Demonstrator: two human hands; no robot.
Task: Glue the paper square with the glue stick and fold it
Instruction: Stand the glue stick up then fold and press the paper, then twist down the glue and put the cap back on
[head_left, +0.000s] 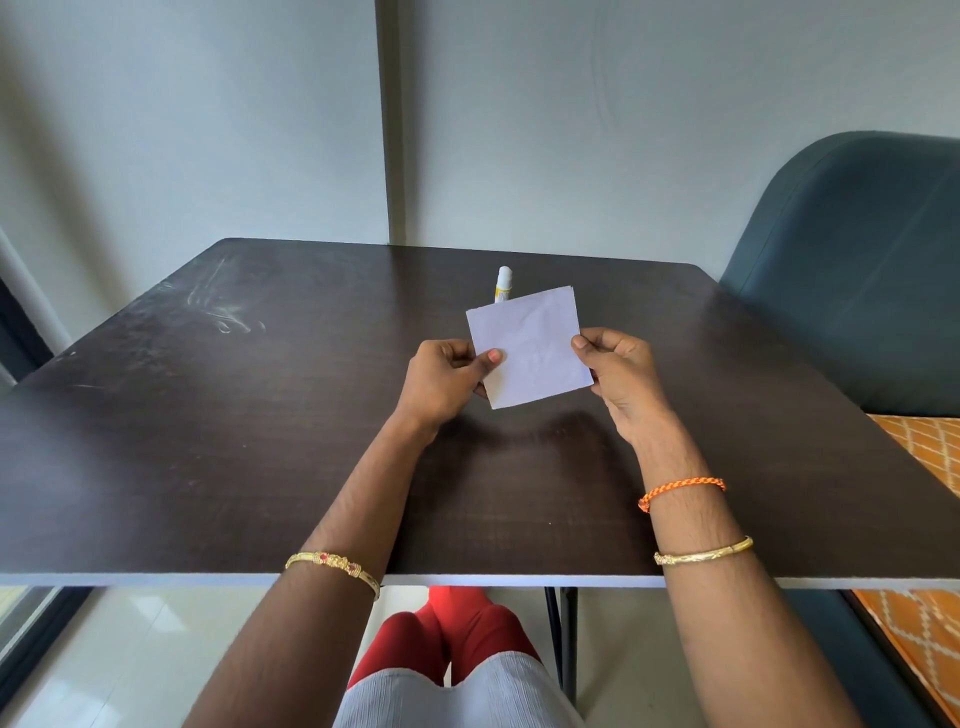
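Note:
A white paper square (535, 345) is held up above the dark table (234, 441), tilted a little. My left hand (447, 379) pinches its left edge, thumb on the front. My right hand (618, 371) pinches its right edge. Behind the paper stands a glue stick (504, 283), white with a yellow label, upright on the table; its lower part is hidden by the paper's top corner. The cap looks to be on.
The table's far edge meets a pale wall. A teal chair (857, 270) stands at the right, next to an orange patterned surface (924, 447). The near table edge (467, 579) lies above my knees. Faint smears mark the table's far left.

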